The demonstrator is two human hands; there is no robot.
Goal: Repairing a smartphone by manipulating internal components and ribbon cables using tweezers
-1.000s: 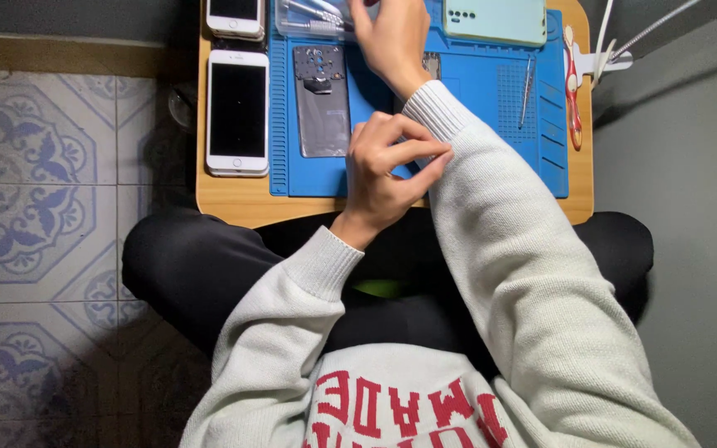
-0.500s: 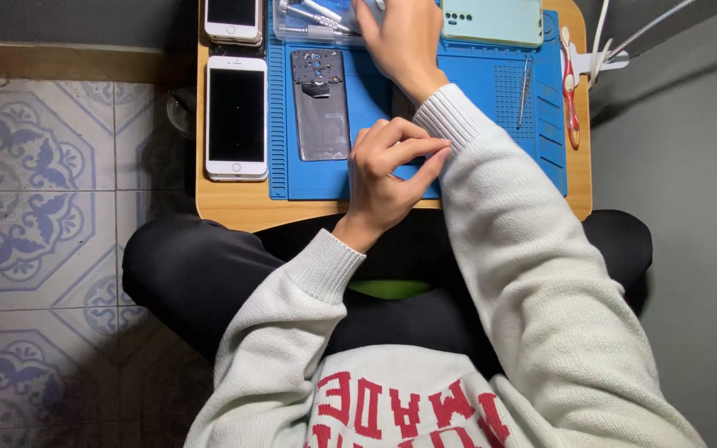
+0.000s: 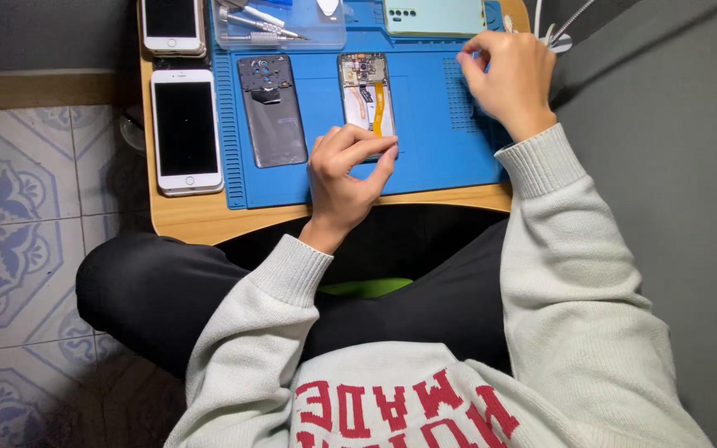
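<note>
An opened phone (image 3: 366, 93) with its inner parts and an orange strip showing lies on a blue work mat (image 3: 433, 153). My left hand (image 3: 343, 174) rests at the mat's near edge, its thumb and fingers pinched together just below the phone's bottom end. My right hand (image 3: 506, 79) hovers over the ribbed right part of the mat with its fingers curled; whether something small sits between the fingertips is hidden. A grey back cover (image 3: 271, 109) lies left of the opened phone.
A white phone (image 3: 186, 130) lies on the wooden table (image 3: 209, 217) left of the mat, a second one (image 3: 172, 25) behind it. A clear tray (image 3: 280, 26) of metal tools and a pale green phone back (image 3: 433, 15) sit at the far edge. Tiled floor lies left.
My right hand has moved from over the opened phone at the top centre to the mat's right side, uncovering the phone. My left hand stays pinched near the mat's front edge.
</note>
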